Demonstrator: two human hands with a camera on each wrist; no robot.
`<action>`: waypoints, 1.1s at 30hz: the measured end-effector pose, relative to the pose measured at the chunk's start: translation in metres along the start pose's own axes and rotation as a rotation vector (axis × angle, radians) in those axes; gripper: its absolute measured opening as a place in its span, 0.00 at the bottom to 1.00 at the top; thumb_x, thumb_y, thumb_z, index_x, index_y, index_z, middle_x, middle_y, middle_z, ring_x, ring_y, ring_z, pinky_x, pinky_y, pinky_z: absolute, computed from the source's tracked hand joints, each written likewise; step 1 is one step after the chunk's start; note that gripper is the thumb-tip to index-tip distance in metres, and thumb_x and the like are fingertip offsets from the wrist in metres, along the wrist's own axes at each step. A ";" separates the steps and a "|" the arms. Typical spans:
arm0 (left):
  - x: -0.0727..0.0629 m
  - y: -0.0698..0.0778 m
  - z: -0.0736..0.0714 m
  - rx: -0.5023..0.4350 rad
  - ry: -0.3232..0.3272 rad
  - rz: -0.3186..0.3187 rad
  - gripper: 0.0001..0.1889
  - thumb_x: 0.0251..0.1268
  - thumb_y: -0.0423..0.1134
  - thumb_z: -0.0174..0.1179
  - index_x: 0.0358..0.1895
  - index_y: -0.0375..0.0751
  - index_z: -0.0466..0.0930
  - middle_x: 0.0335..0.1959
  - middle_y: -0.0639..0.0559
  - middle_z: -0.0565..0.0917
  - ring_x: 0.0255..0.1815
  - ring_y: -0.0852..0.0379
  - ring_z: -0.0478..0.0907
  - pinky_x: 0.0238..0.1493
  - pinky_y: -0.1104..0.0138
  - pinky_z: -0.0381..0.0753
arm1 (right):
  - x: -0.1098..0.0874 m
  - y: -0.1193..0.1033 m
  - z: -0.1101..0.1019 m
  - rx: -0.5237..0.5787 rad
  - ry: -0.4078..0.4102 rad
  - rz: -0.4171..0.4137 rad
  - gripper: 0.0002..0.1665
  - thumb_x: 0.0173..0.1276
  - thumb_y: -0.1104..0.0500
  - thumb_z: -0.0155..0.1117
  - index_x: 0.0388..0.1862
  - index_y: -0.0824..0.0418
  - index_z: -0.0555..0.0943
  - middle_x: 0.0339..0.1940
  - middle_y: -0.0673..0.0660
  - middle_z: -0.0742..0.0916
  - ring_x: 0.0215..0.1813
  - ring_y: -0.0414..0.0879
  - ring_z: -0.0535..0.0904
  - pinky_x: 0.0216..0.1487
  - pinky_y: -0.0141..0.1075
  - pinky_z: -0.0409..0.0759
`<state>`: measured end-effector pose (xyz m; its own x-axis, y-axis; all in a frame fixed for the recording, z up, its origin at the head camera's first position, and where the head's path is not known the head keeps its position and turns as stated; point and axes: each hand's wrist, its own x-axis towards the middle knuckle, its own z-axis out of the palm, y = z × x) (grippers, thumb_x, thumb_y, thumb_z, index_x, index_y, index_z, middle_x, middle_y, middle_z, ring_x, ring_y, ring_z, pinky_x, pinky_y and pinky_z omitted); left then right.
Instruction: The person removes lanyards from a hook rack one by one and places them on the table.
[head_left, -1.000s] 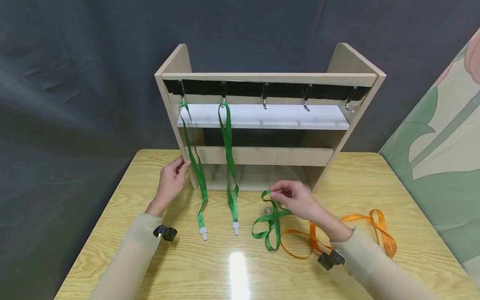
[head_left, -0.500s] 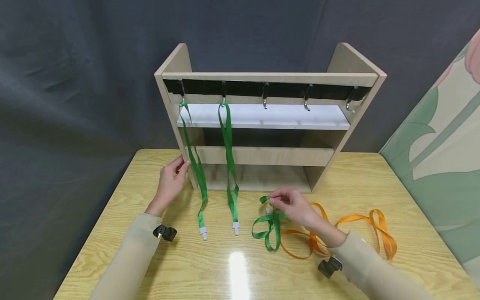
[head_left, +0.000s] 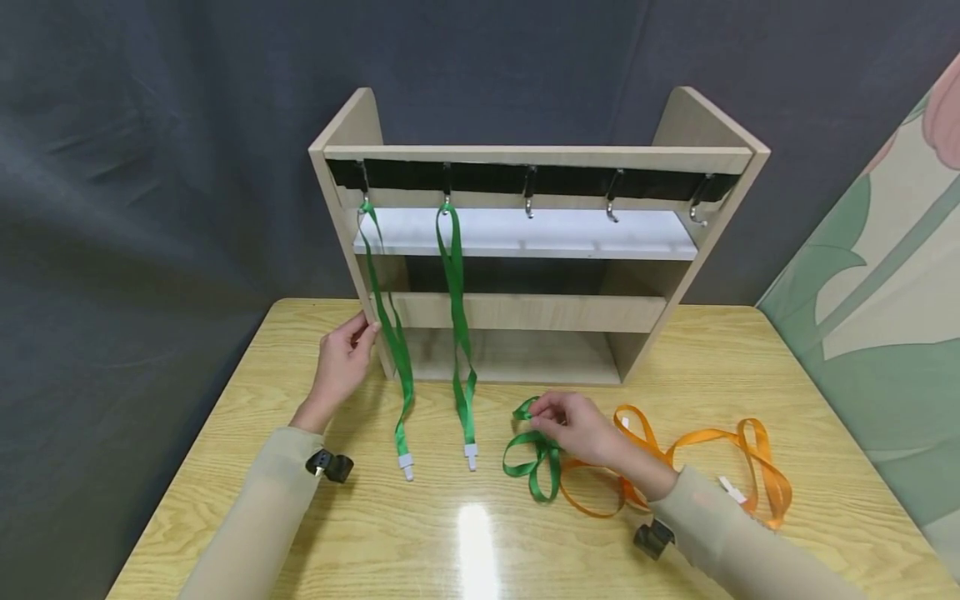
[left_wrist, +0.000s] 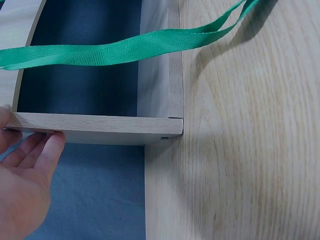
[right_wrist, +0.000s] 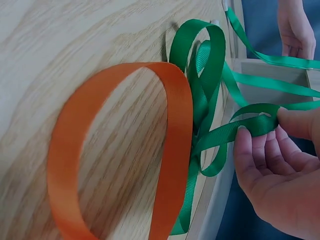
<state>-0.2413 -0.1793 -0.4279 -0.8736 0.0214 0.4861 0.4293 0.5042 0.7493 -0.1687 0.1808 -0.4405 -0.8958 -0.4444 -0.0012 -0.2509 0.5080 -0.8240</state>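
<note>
My left hand (head_left: 341, 367) grips the front edge of the left side panel (left_wrist: 100, 122) of a small wooden shelf unit (head_left: 525, 313). With thumb and fingertips, my right hand (head_left: 577, 429) pinches a strap of a loose green lanyard (right_wrist: 220, 136), low over the table in front of the unit. The rest of that lanyard lies in loops beside the hand. One green lanyard (head_left: 401, 358) hangs from the leftmost hook, close to my left hand, and another green lanyard (head_left: 457, 292) from the second hook. Both have white clips at their lower ends.
Orange lanyards (head_left: 782, 492) lie tangled on the wooden table (head_left: 375, 542), partly under my right forearm; one orange loop overlaps the green one. Three further hooks (head_left: 529, 205) on the black strip carry nothing. Dark cloth (head_left: 517, 67) stands behind the unit.
My right hand has moved down and slightly left, lowering the pinched green strap toward the table. More of the orange lanyards shows now. My left hand has stayed in place.
</note>
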 end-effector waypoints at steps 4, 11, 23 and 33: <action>0.000 -0.001 0.000 0.000 0.001 0.003 0.18 0.74 0.42 0.52 0.60 0.36 0.77 0.49 0.42 0.82 0.46 0.52 0.80 0.39 0.63 0.80 | 0.000 0.002 0.000 -0.034 -0.018 -0.015 0.06 0.69 0.65 0.61 0.43 0.64 0.81 0.31 0.54 0.83 0.32 0.45 0.76 0.29 0.33 0.76; -0.001 -0.001 0.000 -0.006 -0.002 -0.002 0.18 0.74 0.42 0.52 0.60 0.36 0.77 0.50 0.42 0.82 0.47 0.52 0.80 0.40 0.63 0.80 | -0.001 0.005 0.002 -0.043 -0.082 -0.009 0.08 0.67 0.62 0.64 0.43 0.64 0.81 0.31 0.50 0.81 0.34 0.46 0.75 0.31 0.34 0.76; -0.001 0.000 0.000 -0.008 0.004 0.001 0.18 0.73 0.41 0.52 0.59 0.36 0.77 0.49 0.42 0.82 0.46 0.53 0.80 0.38 0.66 0.79 | 0.001 0.007 0.007 -0.105 -0.117 -0.053 0.08 0.63 0.64 0.68 0.41 0.64 0.81 0.29 0.48 0.81 0.31 0.43 0.75 0.30 0.33 0.76; 0.000 0.000 0.000 -0.002 0.010 0.002 0.17 0.73 0.41 0.53 0.58 0.36 0.78 0.48 0.42 0.83 0.45 0.53 0.81 0.38 0.66 0.79 | -0.001 0.007 0.007 -0.133 -0.133 -0.064 0.09 0.62 0.64 0.69 0.41 0.63 0.81 0.28 0.47 0.80 0.29 0.42 0.75 0.28 0.32 0.75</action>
<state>-0.2410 -0.1793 -0.4278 -0.8702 0.0141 0.4924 0.4318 0.5028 0.7488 -0.1669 0.1797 -0.4499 -0.8224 -0.5680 -0.0335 -0.3598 0.5648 -0.7427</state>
